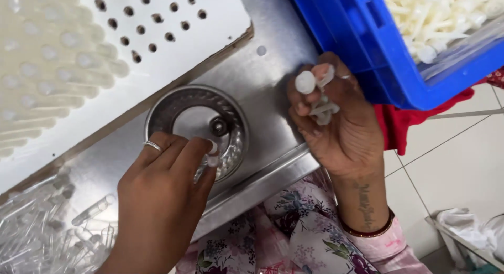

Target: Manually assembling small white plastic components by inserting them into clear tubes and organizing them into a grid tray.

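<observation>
Pinching a clear tube [210, 161] at the round metal dish [197, 128], left hand [163, 200]; right hand [336, 121], at 3 o'clock, is gripping white caps [315, 92]

**Bright, even light; soft focus toward 9–11 o'clock**

Diffuse overhead light, no hard shadows. Steel table [262, 103] shows a broad dull sheen, brightest around 12 o'clock. White perforated board [173, 58] near blown out; tubes standing at 10 o'clock are washed and blurred. Clear tubes [47, 226] at 8 o'clock are soft and smeared. Left hand [163, 200] casts faint shade onto the metal ring [197, 129]. Right hand [336, 121] is sharpest. Blue crate [378, 48] is saturated, slightly stretched at 1 o'clock.
</observation>
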